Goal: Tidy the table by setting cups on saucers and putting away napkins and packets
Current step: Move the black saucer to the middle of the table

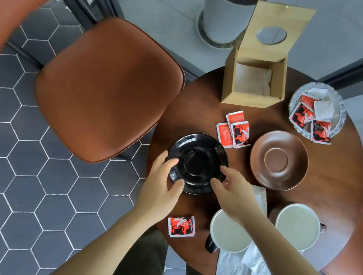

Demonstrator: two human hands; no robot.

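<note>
A black saucer [197,161] lies near the left edge of the round wooden table [333,183]. My left hand [161,186] rests on its left rim and my right hand [231,192] on its right rim, fingers curled around it. A brown saucer [279,160] lies to the right. Two white-lined cups stand near me: a black-handled one [229,234] and one [297,225] further right. Red packets [235,130] lie behind the black saucer, and a single packet [181,226] lies at the near edge. Crumpled napkins [243,269] lie under the nearer cup.
An open wooden napkin box [255,77] stands at the back of the table. A glass dish [316,112] holding packets sits at the back right. Brown chairs [107,88] stand to the left and at the right. A white planter [222,16] stands behind the table.
</note>
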